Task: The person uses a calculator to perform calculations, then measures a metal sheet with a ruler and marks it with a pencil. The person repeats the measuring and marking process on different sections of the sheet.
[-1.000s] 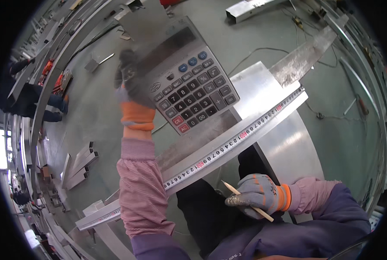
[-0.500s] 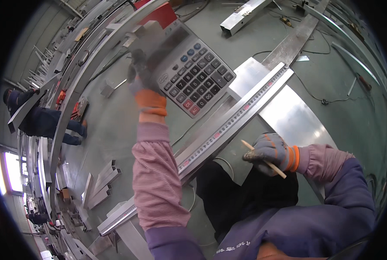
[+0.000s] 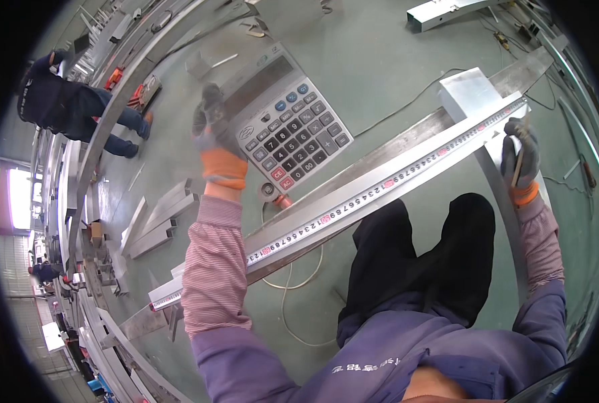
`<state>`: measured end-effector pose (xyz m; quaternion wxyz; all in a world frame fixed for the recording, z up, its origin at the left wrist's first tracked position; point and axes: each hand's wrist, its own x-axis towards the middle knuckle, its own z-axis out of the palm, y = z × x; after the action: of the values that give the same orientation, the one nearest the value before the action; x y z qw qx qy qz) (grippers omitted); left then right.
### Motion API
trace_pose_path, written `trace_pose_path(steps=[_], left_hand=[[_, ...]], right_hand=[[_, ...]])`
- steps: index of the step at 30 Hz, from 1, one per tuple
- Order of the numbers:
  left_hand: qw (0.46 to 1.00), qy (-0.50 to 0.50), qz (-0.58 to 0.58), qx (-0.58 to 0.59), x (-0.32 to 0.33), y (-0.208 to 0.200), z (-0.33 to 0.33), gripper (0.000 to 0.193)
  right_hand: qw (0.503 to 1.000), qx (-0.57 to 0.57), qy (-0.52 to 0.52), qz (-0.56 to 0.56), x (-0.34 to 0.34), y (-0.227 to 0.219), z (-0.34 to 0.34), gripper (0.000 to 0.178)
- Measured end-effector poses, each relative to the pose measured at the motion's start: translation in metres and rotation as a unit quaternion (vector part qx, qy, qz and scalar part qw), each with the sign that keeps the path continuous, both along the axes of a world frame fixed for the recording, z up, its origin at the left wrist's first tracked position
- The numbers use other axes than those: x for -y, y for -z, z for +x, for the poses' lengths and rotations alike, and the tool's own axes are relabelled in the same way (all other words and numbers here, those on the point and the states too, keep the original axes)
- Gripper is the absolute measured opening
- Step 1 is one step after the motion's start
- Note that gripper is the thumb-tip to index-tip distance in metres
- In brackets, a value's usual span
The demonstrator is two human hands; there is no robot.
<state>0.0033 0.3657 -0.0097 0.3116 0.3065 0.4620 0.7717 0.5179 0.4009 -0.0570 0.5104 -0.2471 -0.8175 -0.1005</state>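
My left hand point(image 3: 219, 134), in a grey and orange work glove, grips a silver desk calculator point(image 3: 299, 138) by its left edge, above the floor. Below it a long metal profile point(image 3: 292, 237) runs from lower left to upper right, with a measuring tape point(image 3: 360, 199) stretched along its top. At the profile's right end is my right hand point(image 3: 526, 158), gloved alike, its fingers closed around a thin wooden pencil point(image 3: 518, 168). The tape's far end lies just beyond those fingers. The left fingertips are partly blurred.
A block-shaped metal piece point(image 3: 468, 94) sits against the profile's far side. Cables point(image 3: 407, 99) cross the green floor. Cut metal lengths point(image 3: 155, 221) lie at left. At upper left another person point(image 3: 64, 101) bends over. A square tube point(image 3: 440, 15) lies at the top right.
My right hand has moved from above my lap to the profile's right end, still with the pencil. The view has shifted; the calculator stays in my left hand.
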Motion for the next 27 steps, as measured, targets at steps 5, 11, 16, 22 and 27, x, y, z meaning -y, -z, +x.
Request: trace_pose_path(steps=[5, 11, 16, 22, 27], left_hand=[[0.999, 0.030, 0.013, 0.017, -0.007, 0.001, 0.008, 0.039], [1.000, -0.005, -0.023, -0.018, -0.004, -0.002, 0.012, 0.040], [0.999, 0.017, -0.046, -0.017, -0.001, -0.006, 0.013, 0.040], [0.999, -0.018, -0.033, -0.023, -0.005, -0.001, 0.014, 0.040], [0.998, 0.014, -0.042, -0.037, 0.005, -0.010, 0.018, 0.041]], right_hand=[[0.998, 0.037, 0.051, 0.017, -0.020, 0.006, 0.044, 0.037], [0.997, 0.013, 0.075, -0.021, -0.020, 0.008, 0.048, 0.034], [0.996, 0.013, 0.059, -0.071, -0.021, 0.005, 0.058, 0.033], [0.996, -0.013, 0.056, -0.062, -0.022, 0.002, 0.044, 0.036], [0.994, -0.031, 0.051, -0.097, 0.005, -0.031, -0.001, 0.034]])
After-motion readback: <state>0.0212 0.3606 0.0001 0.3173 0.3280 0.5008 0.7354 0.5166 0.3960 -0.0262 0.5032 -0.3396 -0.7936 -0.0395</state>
